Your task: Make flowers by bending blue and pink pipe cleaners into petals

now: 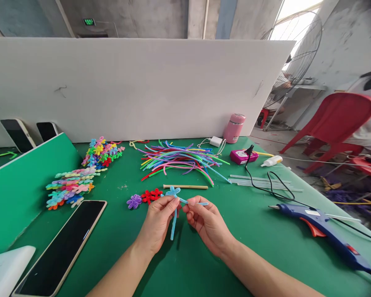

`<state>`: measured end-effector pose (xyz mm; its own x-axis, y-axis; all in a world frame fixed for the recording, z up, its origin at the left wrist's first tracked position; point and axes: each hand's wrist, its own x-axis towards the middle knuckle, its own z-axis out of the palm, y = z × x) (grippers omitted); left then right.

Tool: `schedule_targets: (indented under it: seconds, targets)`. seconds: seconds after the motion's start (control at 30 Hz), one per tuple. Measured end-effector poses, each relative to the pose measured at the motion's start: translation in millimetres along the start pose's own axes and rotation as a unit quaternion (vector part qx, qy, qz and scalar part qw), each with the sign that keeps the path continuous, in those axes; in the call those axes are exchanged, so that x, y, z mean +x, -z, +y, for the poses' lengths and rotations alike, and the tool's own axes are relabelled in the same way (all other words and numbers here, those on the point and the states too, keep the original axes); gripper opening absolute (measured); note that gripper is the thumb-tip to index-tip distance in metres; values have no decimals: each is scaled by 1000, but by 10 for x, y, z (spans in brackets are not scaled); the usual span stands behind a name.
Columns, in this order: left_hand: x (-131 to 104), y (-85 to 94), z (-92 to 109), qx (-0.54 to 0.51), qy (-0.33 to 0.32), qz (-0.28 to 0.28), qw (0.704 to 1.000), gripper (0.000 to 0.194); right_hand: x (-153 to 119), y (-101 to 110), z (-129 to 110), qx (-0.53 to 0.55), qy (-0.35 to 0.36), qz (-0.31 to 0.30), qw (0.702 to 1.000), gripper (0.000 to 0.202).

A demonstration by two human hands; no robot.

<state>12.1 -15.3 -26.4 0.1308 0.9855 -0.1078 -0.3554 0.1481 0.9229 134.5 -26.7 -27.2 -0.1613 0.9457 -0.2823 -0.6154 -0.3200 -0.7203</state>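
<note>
Between my hands is a light blue pipe cleaner (173, 226), its upper part bent into small flower-like loops. My left hand (159, 218) is closed on it just below the loops, and one tail hangs down beside the thumb. With thumb and forefinger my right hand (206, 220) pinches the other tail, which points right. Just beyond my left hand lie a purple pipe cleaner flower (134, 201) and red pipe cleaner flowers (151, 195). A thin tan stick (185, 187) lies crosswise behind the loops.
Loose coloured pipe cleaners (179, 159) are heaped at the back. Finished flowers (71, 185) are piled left, near a phone (62, 247). On the right lie a blue glue gun (321, 231), clear glue sticks (259, 181) and a black cable. A pink bottle (234, 128) stands by the white partition (142, 90).
</note>
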Motion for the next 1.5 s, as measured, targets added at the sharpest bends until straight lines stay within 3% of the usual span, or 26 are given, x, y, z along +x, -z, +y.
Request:
schedule_targets:
  seconds: [0.13,0.3,0.5,0.63,0.83,1.0,1.13,1.37,1.5]
  targets:
    - [-2,-6,39,0,12,30,999,14,17,12,-12,-15,-14,7,1000,24]
    - [6,12,73,-21,56,19,998,15,71,80,-162,-125,100,40,986,28]
    - [-34,-12,24,110,61,-44,991,20,93,136,-191,-306,113,-89,941,25]
    - [-70,-61,37,179,37,-48,982,19,111,171,-119,-321,137,-78,934,27]
    - [-72,-62,56,248,-10,-63,967,19,128,178,-166,-303,157,-27,940,30]
    - [-53,-26,40,262,-31,-98,960,21,101,120,-180,-163,48,-34,985,32]
    - [-41,-1,43,263,-4,-107,959,19,92,102,-186,-83,6,-36,996,31]
    - [-11,47,49,243,22,-107,964,21,126,134,-232,-62,24,4,998,30]
    - [0,70,74,218,27,-139,966,26,131,151,-246,-81,57,1,995,29]
